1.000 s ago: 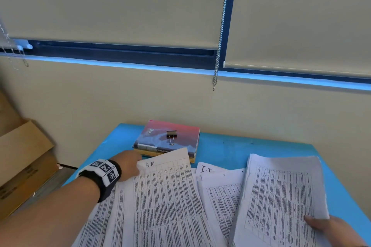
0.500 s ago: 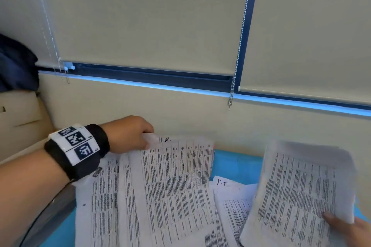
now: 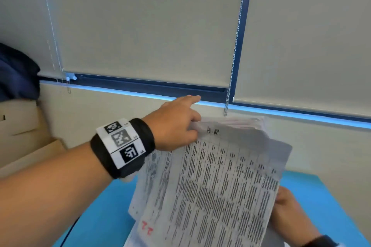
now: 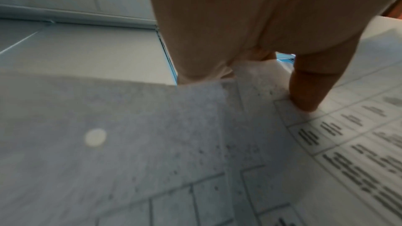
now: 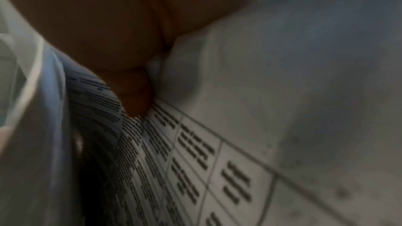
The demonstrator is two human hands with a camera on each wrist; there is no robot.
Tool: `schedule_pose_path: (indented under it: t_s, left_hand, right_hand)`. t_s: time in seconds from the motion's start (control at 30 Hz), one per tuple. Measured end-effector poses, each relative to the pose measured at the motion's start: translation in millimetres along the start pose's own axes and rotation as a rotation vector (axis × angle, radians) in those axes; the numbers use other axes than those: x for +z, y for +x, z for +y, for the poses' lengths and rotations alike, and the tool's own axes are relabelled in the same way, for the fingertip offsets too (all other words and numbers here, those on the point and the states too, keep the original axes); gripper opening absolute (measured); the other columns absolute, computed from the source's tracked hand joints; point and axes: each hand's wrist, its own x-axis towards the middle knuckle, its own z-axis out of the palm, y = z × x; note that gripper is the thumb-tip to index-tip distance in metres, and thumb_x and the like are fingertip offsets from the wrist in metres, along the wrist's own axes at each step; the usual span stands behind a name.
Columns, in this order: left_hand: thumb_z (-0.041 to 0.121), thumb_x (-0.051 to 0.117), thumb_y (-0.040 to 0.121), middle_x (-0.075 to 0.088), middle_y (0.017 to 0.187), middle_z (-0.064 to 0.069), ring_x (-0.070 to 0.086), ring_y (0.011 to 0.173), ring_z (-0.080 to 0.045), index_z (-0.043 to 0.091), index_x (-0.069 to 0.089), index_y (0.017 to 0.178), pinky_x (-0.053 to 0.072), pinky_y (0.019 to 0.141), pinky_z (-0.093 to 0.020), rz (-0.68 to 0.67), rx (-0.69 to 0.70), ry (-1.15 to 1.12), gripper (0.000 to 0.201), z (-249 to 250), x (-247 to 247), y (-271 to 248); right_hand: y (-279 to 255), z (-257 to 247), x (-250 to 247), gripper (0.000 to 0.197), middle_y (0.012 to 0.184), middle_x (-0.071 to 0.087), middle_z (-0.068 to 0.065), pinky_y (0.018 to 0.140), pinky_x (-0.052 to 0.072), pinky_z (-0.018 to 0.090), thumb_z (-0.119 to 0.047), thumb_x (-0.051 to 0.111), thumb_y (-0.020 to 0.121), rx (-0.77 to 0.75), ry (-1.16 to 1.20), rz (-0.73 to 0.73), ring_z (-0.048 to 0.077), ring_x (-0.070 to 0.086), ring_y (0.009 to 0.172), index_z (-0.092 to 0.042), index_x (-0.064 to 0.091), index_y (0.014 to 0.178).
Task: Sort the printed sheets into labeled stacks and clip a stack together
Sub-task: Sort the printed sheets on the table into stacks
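Observation:
A thick bundle of printed sheets (image 3: 220,186) is held up, tilted, above the blue table (image 3: 104,216). Its front sheet bears a handwritten "H.R." label (image 3: 213,132) at the top. My left hand (image 3: 190,126) pinches the bundle's top left corner, with the index finger pointing out straight. In the left wrist view the thumb (image 4: 304,95) presses on the printed sheet (image 4: 326,152). My right hand (image 3: 285,200) grips the bundle's right edge, mostly hidden behind the paper. Its thumb (image 5: 135,99) lies on a printed sheet (image 5: 195,152). A lower sheet shows red marks (image 3: 147,228).
Cardboard boxes (image 3: 26,156) stand left of the table, with a dark cloth (image 3: 16,74) above them. Behind the table are a wall and a window with drawn blinds and a hanging bead chain (image 3: 232,66).
Both hands have lifted their sheets off the table and brought them together into one raised bundle. The view has tilted up, so the book and binder clip are out of sight.

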Motion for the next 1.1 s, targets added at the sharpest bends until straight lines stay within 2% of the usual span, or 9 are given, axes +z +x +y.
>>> schedule_pose_path:
  t_s: [0.07, 0.1, 0.2, 0.33, 0.43, 0.63, 0.87, 1.0, 1.1]
  left_hand:
    - [0.037, 0.051, 0.093, 0.045, 0.147, -0.002, 0.043, 0.134, -0.021, 0.028, 0.065, 0.114, 0.037, 0.11, -0.043, -0.021, 0.015, 0.012, 0.027, 4.5, 5.3, 4.7]
    - [0.037, 0.05, 0.094, 0.06, 0.126, -0.001, 0.056, 0.115, -0.02, 0.029, 0.064, 0.114, 0.047, 0.099, -0.044, -0.034, 0.025, 0.013, 0.025, 5.9, 6.6, 5.6]
    - [0.034, 0.048, 0.095, 0.061, 0.089, 0.003, 0.058, 0.081, -0.016, 0.025, 0.06, 0.098, 0.052, 0.074, -0.038, -0.06, 0.033, 0.076, 0.015, 5.5, 11.2, 5.9]
    - [0.031, 0.048, 0.095, 0.058, 0.082, 0.0, 0.057, 0.075, -0.019, 0.019, 0.057, 0.089, 0.049, 0.066, -0.034, -0.022, 0.018, 0.125, 0.017, -0.2, 17.5, 3.6]
    - [0.03, 0.05, 0.093, 0.06, 0.083, 0.0, 0.058, 0.075, -0.019, 0.018, 0.058, 0.089, 0.051, 0.067, -0.037, 0.007, -0.003, 0.097, 0.015, -5.4, 16.7, 2.2]
    - [0.029, 0.055, 0.092, 0.06, 0.081, 0.002, 0.056, 0.072, -0.016, 0.021, 0.058, 0.081, 0.048, 0.065, -0.034, 0.025, 0.081, -0.027, 0.014, 2.2, 21.0, 0.4]
    - [0.033, 0.058, 0.092, 0.057, 0.095, 0.011, 0.056, 0.086, -0.009, 0.025, 0.061, 0.097, 0.05, 0.076, -0.031, 0.174, 0.122, -0.167, 0.01, 2.6, 32.7, 0.0]
    - [0.046, 0.07, 0.08, 0.043, 0.126, 0.018, 0.044, 0.121, -0.007, 0.033, 0.048, 0.129, 0.033, 0.105, -0.03, 0.553, -0.038, -0.277, 0.055, -21.2, 48.8, -17.6]
    - [0.053, 0.08, 0.06, 0.048, 0.134, 0.01, 0.045, 0.127, -0.006, 0.034, 0.043, 0.131, 0.033, 0.11, -0.028, 0.766, -0.344, -0.7, 0.081, -49.9, 90.6, -44.0]
  right_hand:
    - [-3.4, -0.7, 9.7, 0.017, 0.067, 0.075, 0.004, 0.059, 0.06, 0.025, -0.003, 0.08, 0.07, -0.032, 0.084, -0.073, 0.008, 0.072, 0.062, -0.016, 0.079, 0.06]
    - [-4.5, -1.7, 16.3, 0.008, 0.072, 0.076, 0.007, 0.062, 0.061, 0.029, -0.012, 0.087, 0.062, -0.044, 0.143, -0.104, 0.012, 0.073, 0.067, -0.014, 0.08, 0.064]
    - [-2.9, 12.2, 16.1, 0.074, 0.087, 0.075, 0.02, 0.065, 0.061, 0.039, -0.049, 0.096, 0.025, -0.003, 0.244, -0.14, 0.03, 0.074, 0.079, -0.003, 0.079, 0.081]
    - [1.0, 34.8, 3.9, 0.091, 0.109, 0.069, 0.027, 0.095, 0.048, 0.062, -0.066, 0.086, 0.041, 0.092, 0.332, -0.18, 0.041, 0.067, 0.103, -0.002, 0.073, 0.106]
    - [-1.2, 38.3, -4.1, 0.088, 0.122, 0.066, 0.022, 0.094, 0.048, 0.056, -0.064, 0.081, 0.056, 0.086, 0.407, -0.25, 0.038, 0.063, 0.113, -0.008, 0.065, 0.122]
    - [-1.9, 30.5, 7.7, 0.042, 0.108, 0.074, 0.014, 0.078, 0.058, 0.028, -0.001, 0.077, 0.073, 0.013, 0.189, -0.164, 0.029, 0.07, 0.103, -0.003, 0.065, 0.113]
    - [4.1, 37.0, 17.0, 0.02, 0.094, 0.078, -0.003, 0.066, 0.057, 0.017, 0.002, 0.066, 0.085, -0.03, 0.019, 0.092, 0.011, 0.073, 0.086, -0.009, 0.072, 0.1]
    - [4.6, 52.4, 9.6, 0.024, 0.091, 0.078, 0.002, 0.062, 0.056, 0.015, 0.011, 0.064, 0.083, -0.023, 0.099, 0.167, 0.014, 0.074, 0.084, -0.005, 0.071, 0.099]
    - [3.4, 60.6, 0.1, 0.028, 0.091, 0.077, 0.008, 0.061, 0.055, 0.016, 0.017, 0.061, 0.08, -0.005, 0.204, 0.222, 0.019, 0.074, 0.086, -0.001, 0.069, 0.1]
